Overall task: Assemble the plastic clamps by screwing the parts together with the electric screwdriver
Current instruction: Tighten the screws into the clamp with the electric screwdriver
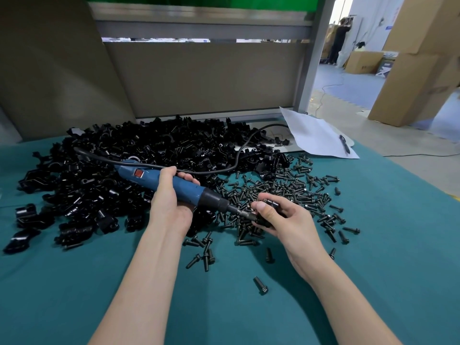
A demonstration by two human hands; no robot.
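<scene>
A teal cloth (74,282) covered the worktable, which backed onto a drab beige partition (199,78) framed in grey metal rails (315,58), with a green strip (199,1) along the top. To the right the room opened onto a pale floor (403,143), with blue mats (353,80) farther back. 2 tall stacked cardboard boxes (410,90) stood there, a smaller carton (364,62) behind them. Daylight came through a bright window (343,6), near which a person in dark clothes (339,38) stood.

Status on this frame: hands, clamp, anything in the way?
Left hand grips electric screwdriver. Right hand pinches clamp part at the bit. Screw pile beneath, no obstruction.
</scene>
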